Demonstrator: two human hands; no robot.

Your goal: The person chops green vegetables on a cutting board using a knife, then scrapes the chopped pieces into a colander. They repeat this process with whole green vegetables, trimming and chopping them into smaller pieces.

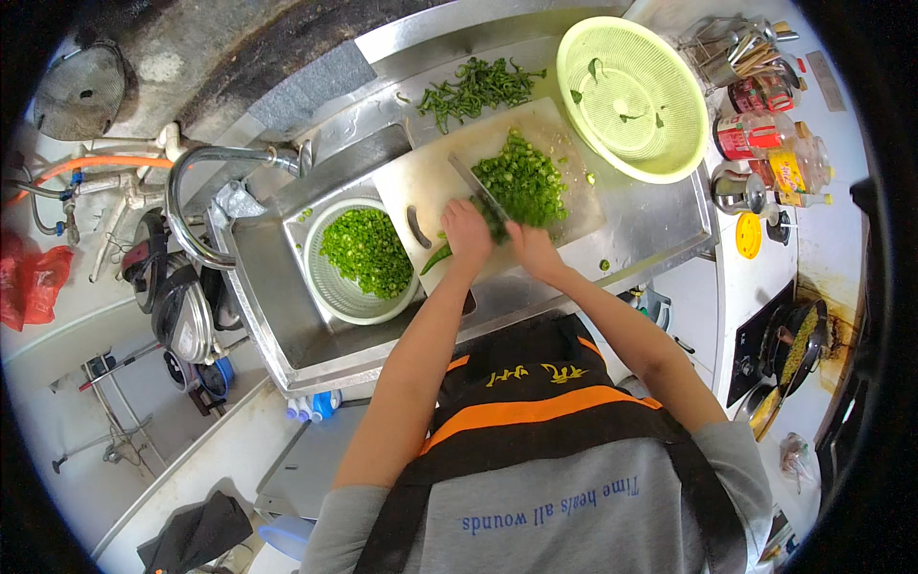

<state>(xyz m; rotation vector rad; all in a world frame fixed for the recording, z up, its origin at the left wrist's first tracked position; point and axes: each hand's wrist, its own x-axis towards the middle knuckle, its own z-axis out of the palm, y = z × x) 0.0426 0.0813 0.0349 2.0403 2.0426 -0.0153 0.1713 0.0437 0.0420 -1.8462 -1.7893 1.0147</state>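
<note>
My right hand (534,251) grips the handle end of a kitchen knife (477,179), whose blade points away from me over a white plastic cutting board (401,183). To the left of the blade, my left hand (467,233) presses on green chili peppers, with one pepper (435,259) sticking out behind the palm. What lies under those fingers is partly hidden and blurred. A heap of chopped green peppers (522,179) covers the board right of the blade. Left of the board, a white plastic basket (312,262) full of chopped green pepper (367,251) sits in the sink.
Pepper stems (477,90) lie beyond the board on the steel counter (645,229). A yellow-green colander (631,43) with a few green scraps stands at the back right. The chrome faucet (176,208) arches over the sink (269,337). Bottles (753,135) and a wok (807,344) are at the right.
</note>
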